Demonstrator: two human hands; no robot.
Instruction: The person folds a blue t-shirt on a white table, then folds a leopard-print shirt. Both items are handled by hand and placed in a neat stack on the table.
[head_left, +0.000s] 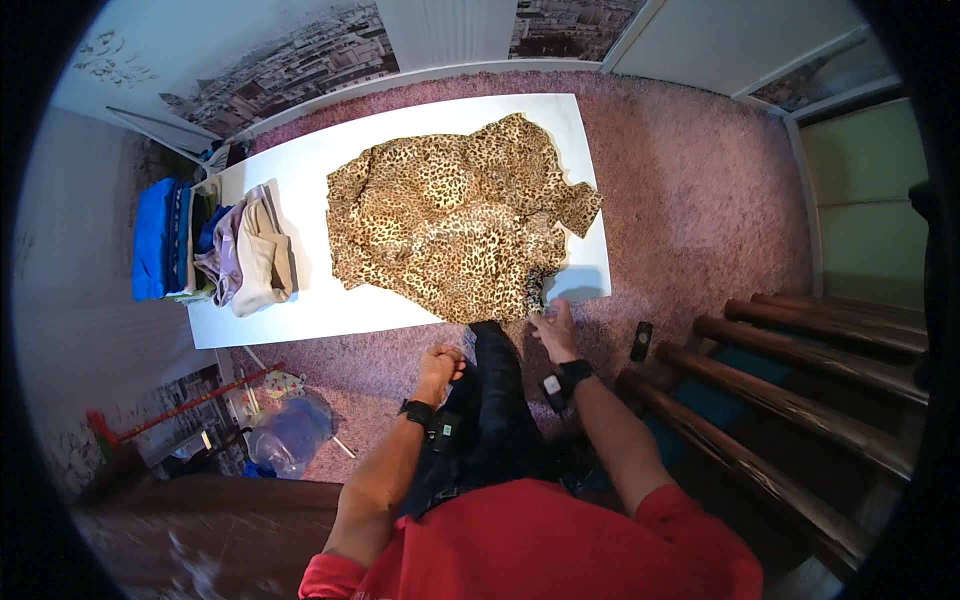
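A leopard-print garment (450, 225) lies spread and wrinkled over the right part of a white tabletop (337, 307). One narrow end of it, perhaps a sleeve, reaches the table's right edge. My right hand (556, 331) is at the garment's near right corner, its fingers apart; contact with the cloth is hard to make out. Just off the table's near edge, my left hand (441, 367) is loosely curled, and I see nothing in it. Both wrists wear dark straps with small devices.
Folded clothes (262, 255) stand at the table's left end, beside a blue stack (154, 240). Right of me are dark wooden rails (795, 386) and a black remote-like object (641, 341) on pink carpet (697, 187). A clear plastic bag (292, 435) lies at lower left.
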